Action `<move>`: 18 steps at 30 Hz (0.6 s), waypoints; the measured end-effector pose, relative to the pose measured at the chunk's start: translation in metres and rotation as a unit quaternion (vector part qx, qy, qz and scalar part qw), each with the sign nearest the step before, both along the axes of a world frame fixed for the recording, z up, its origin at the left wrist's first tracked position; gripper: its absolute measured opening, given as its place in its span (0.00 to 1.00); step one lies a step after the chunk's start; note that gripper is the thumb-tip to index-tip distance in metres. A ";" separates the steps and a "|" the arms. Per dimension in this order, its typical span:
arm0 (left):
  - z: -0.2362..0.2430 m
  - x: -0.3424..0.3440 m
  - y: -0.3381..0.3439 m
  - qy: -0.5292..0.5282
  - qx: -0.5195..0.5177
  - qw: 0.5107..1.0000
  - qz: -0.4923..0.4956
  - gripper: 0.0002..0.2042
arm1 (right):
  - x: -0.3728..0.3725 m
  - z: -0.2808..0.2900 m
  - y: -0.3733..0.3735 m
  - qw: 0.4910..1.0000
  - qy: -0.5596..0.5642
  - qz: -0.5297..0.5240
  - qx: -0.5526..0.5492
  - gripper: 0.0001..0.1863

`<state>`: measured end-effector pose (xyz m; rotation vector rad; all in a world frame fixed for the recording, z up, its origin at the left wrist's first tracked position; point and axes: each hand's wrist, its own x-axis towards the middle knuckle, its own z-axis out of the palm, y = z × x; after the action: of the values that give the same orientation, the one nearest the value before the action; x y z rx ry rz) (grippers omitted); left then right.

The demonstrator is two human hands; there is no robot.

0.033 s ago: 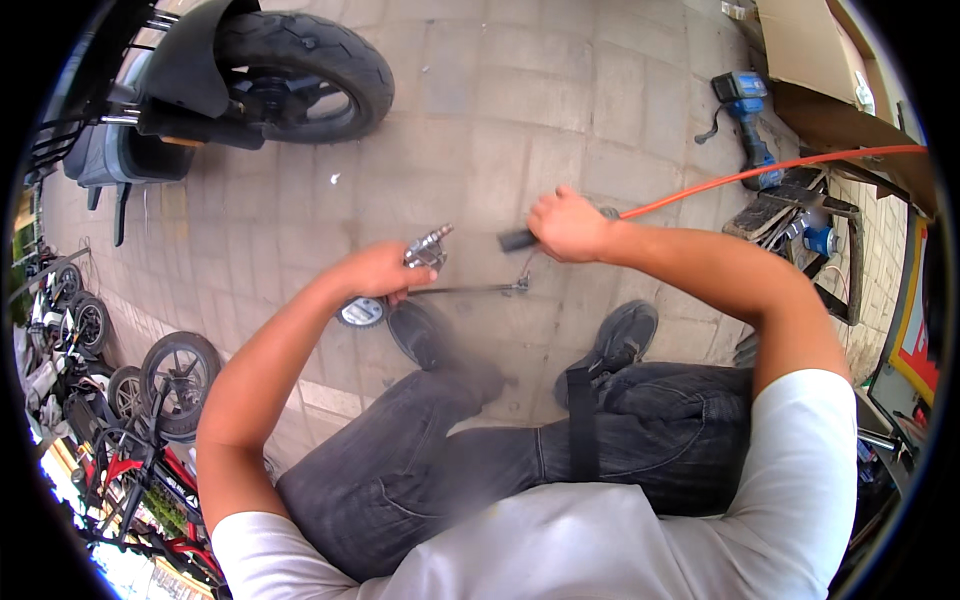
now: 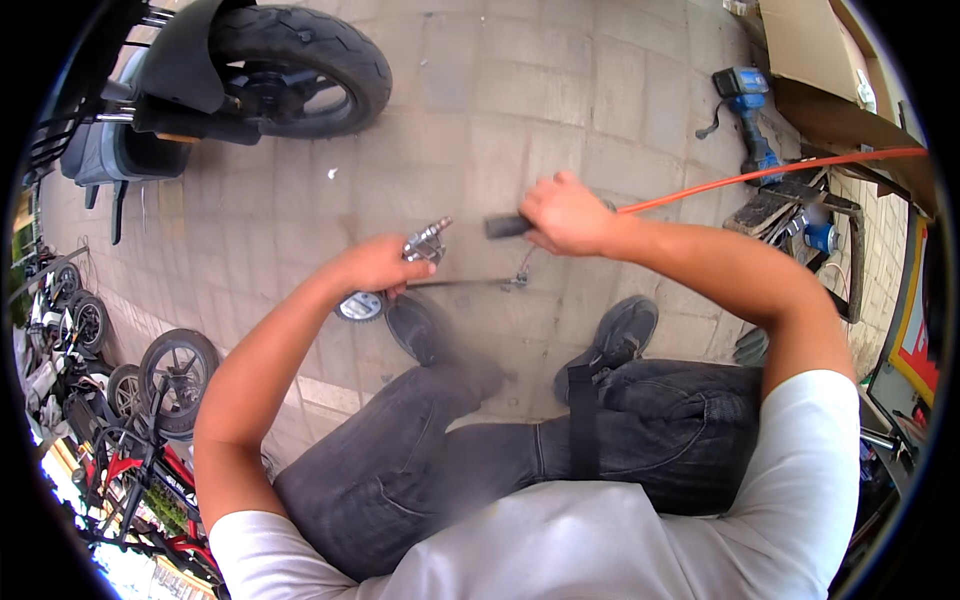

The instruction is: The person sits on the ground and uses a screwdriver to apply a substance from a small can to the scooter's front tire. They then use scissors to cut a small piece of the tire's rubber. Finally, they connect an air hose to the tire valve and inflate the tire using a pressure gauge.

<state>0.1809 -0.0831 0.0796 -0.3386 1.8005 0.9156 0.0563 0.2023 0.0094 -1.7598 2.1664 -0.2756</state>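
Observation:
In my left hand (image 2: 385,265) is a tyre inflator gun (image 2: 427,243), my fingers closed around its metal body. Its bare metal fitting points up and to the right, and a round dial gauge (image 2: 360,306) shows below the hand. A thin dark hose (image 2: 465,283) runs right from it, ending in a small metal chuck (image 2: 520,278). My right hand (image 2: 568,214) grips the end of an orange air hose (image 2: 720,184). The hose's dark sleeve-like end (image 2: 507,226) sticks out to the left, facing the fitting with a gap between them.
A scooter wheel (image 2: 375,80) stands at the upper left. A blue cordless power tool (image 2: 748,120) lies at the upper right beside a cardboard box (image 2: 820,50). A dark frame (image 2: 850,260) is below it. Parked bikes (image 2: 180,380) line the left edge. My shoes (image 2: 625,335) rest on the paving.
My right hand has shifted slightly left and up, bringing the hose's dark end nearer the metal fitting. The left hand with the inflator gun has risen slightly.

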 end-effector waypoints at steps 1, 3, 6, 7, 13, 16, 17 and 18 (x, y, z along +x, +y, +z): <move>-0.001 0.001 -0.001 -0.006 -0.002 1.000 0.003 0.20 | -0.007 0.015 -0.002 0.999 -0.017 -0.026 -0.041 0.14; -0.002 -0.004 0.001 0.001 0.005 1.000 -0.016 0.19 | -0.034 0.008 0.048 0.987 0.013 -0.101 0.122 0.13; 0.008 -0.016 0.013 -0.014 0.014 0.999 -0.029 0.18 | -0.052 0.013 0.092 0.940 0.014 -0.115 0.322 0.09; -0.003 -0.017 0.014 -0.008 0.025 1.000 -0.002 0.18 | -0.054 0.002 0.103 0.936 0.005 -0.154 0.315 0.09; -0.037 -0.023 0.019 0.140 -0.032 0.977 -0.160 0.15 | -0.048 -0.004 0.098 0.934 0.032 -0.127 0.332 0.16; -0.029 -0.037 0.029 0.100 -0.013 0.991 -0.086 0.13 | -0.036 -0.021 0.086 0.959 0.022 -0.063 0.275 0.19; -0.021 -0.043 0.034 0.065 -0.001 0.997 -0.042 0.13 | -0.035 -0.034 0.085 0.961 0.016 -0.076 0.265 0.19; -0.016 -0.047 0.035 0.065 0.000 0.997 -0.049 0.13 | -0.039 -0.040 0.082 0.962 0.017 -0.060 0.267 0.18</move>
<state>0.1340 -0.0480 0.0634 -0.1938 1.9185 0.8850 0.0175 0.2847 -0.0311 -1.3372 2.1117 0.2938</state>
